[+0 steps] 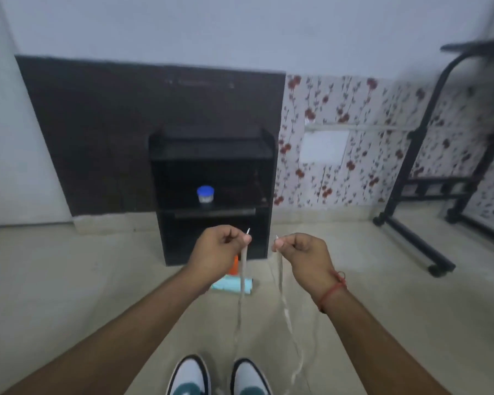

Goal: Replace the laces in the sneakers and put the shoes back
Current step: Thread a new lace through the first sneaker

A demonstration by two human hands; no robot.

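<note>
White lace (241, 283) hangs mid-frame, one tip pinched in my left hand (217, 249), the other in my right hand (303, 252); slack loop may snag on sneakers (190, 376) at bottom centre.

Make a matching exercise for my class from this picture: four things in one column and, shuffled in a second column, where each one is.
Things
1. small jar with blue lid
2. sneakers
3. lace
4. red thread

Places
A. around the right wrist
B. pinched in both hands, hanging down
C. on the middle shelf of the black shelf unit
D. on the floor at the bottom edge

Pairs: 1-C, 2-D, 3-B, 4-A
</note>
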